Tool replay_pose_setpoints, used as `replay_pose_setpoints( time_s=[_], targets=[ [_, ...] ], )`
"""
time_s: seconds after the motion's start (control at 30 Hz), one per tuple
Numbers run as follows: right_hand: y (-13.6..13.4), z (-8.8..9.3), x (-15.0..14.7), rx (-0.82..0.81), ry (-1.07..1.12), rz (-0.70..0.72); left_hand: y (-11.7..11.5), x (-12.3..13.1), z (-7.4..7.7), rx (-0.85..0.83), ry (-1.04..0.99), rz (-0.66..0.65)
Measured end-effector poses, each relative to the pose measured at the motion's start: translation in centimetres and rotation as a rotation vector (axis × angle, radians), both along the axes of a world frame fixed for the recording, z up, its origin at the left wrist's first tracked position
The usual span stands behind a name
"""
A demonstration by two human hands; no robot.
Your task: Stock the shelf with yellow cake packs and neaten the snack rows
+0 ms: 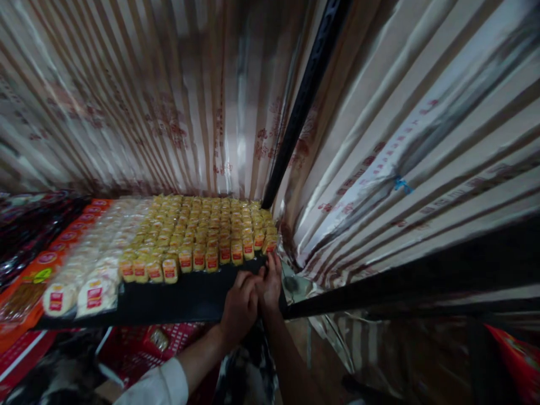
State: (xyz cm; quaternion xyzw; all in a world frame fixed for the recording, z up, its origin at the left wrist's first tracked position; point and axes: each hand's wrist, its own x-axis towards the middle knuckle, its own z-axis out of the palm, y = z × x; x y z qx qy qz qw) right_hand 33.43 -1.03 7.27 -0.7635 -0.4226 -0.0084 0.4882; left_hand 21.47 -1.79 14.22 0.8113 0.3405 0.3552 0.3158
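My left hand (239, 306) and my right hand (270, 284) are pressed together at the front right corner of a black shelf (169, 301). Both have their fingers curled; what they pinch between them is hidden. Just beyond my fingers stand rows of small yellow packets with red labels (202, 230). The nearest packet (270, 244) is at the shelf's right end, close above my right hand. My left forearm comes out of a white sleeve (158, 385).
White round packets with red labels (88, 281) and orange packs (37, 270) lie left of the yellow ones. Striped plastic sheeting (400, 157) hangs behind and to the right. A black upright post (306, 95) rises at the shelf corner. A red crate (147, 343) sits below.
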Motion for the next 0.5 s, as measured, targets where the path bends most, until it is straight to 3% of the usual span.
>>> replay_pose_setpoints(
  time_s=[0.17, 0.23, 0.3, 0.4, 0.43, 0.5],
  targets=[
    [-2.7, 3.6, -2.5, 0.141, 0.046, 0.104, -5.4, -9.6, -4.3, -0.289, 0.083, 0.013],
    [-4.8, 4.6, -4.6, 0.120, 0.134, 0.243, -6.1, -12.8, -5.7, -0.439, 0.089, 0.067],
    [-7.0, 4.7, -7.4, 0.003, 0.189, 0.444, -5.9, -15.2, -7.1, -0.668, 0.063, 0.213],
    [-9.2, 2.6, -12.2, -0.229, 0.261, 0.763, -4.2, -17.2, -9.3, -1.017, 0.022, 0.475],
    [-9.4, 1.3, -13.7, -0.325, 0.291, 0.820, -3.5, -17.4, -10.1, -1.100, 0.012, 0.527],
    [-8.9, -1.5, -15.9, -0.476, 0.344, 0.797, -2.2, -17.5, -11.7, -1.218, -0.021, 0.574]
  ],
)
